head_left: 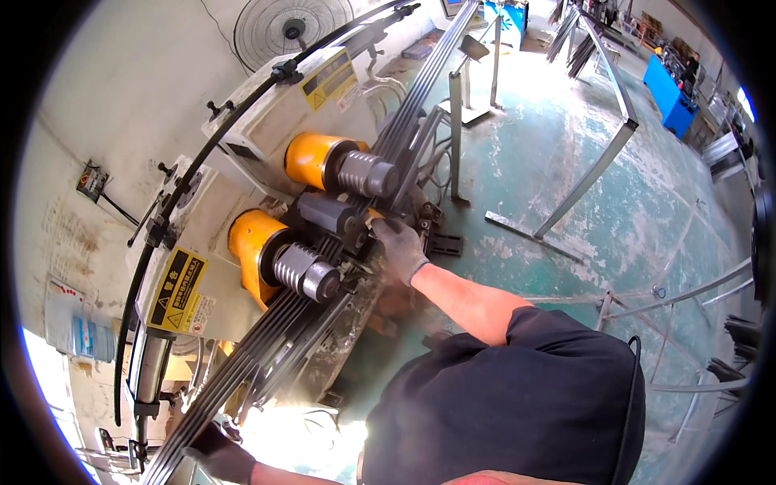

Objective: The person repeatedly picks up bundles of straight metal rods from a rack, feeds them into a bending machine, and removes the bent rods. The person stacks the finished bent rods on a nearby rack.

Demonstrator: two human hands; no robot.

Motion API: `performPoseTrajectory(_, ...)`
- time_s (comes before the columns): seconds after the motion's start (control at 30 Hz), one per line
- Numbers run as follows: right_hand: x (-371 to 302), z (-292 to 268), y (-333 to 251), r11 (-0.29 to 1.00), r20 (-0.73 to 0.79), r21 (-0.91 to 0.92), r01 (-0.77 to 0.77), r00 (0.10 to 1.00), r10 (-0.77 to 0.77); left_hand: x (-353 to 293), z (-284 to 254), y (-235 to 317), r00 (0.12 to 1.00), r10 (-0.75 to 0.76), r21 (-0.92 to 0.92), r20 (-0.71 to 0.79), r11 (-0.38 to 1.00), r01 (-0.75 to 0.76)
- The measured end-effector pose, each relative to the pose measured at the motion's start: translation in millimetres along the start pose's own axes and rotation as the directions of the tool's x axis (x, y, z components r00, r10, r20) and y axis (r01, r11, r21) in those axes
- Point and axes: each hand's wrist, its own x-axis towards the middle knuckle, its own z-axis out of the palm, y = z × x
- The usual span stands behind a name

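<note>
My right hand [400,249], in a grey work glove, reaches in beside a dark cylindrical block [327,215] on the machine. Its fingers are bent in at the edge of the bars, by a small yellowish spot; what they grip is hidden. Low on the left, my gloved left hand [220,454] closes at the side of a bundle of long, thin metal bars [234,368], its fingertips partly out of sight. The bars run slantwise through the machine [242,174], beneath two orange cylinders [314,161] with ribbed metal ends.
A black hose [212,155] arches over the pale machine housing. Behind it a round fan [293,29] is on the wall. A metal stand [455,137] and a slanting frame [584,182] rise from the worn green floor. Racks with dark bars [740,339] stand at the right.
</note>
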Motion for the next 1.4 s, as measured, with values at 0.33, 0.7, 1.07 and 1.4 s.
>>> performPoseTrajectory(0.33, 49, 23, -15, 0.996, 0.02, 0.065, -0.062, 0.998, 0.061, 62, 168, 19, 0.88, 0.458, 0.678, -0.125, 0.687, -0.262)
performPoseTrajectory(0.7, 86, 31, -10, 0.994, 0.084, 0.109, 0.006, 0.996, -0.015, 103, 273, -51, 0.882, 0.176, 0.77, 0.436, 0.434, -0.467)
performPoseTrajectory(1.07, 76, 33, -16, 0.992, 0.117, 0.098, -0.08, 0.991, 0.069, 104, 347, -100, 0.859, -0.058, 0.767, 0.508, 0.484, -0.421)
performPoseTrajectory(1.4, 94, 32, 2, 0.998, 0.067, 0.07, 0.003, 0.998, -0.007, 103, 351, -102, 0.871, -0.031, 0.802, 0.49, 0.408, -0.437)
